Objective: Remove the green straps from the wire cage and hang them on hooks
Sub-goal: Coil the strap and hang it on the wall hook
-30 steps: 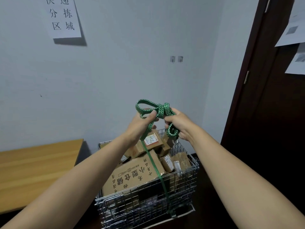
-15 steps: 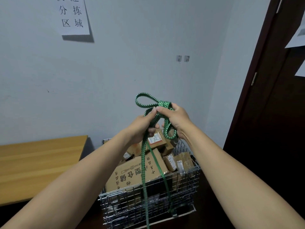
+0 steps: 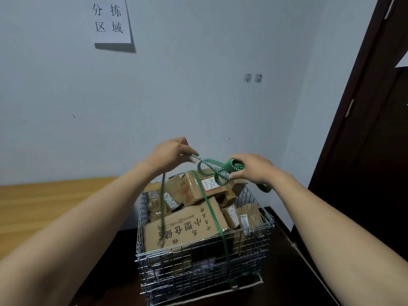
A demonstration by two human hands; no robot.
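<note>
Mid-gather: pinched green strap (image 3: 208, 161) in left hand (image 3: 170, 154), clamped its coils in right hand (image 3: 254, 170) — called for reaching hooks (image 3: 252, 77).

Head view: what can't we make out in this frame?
White paper sign: upper line cut off by the head view's top edge.
Two small grey wall hooks: too small to tell their shape.
Green perforated strap: lower end lost in the front mesh of the silver wire cage.
Strap coil: its looping is hidden by the right hand gripping it.
Small labels on the brown cardboard boxes: too small to read.
</note>
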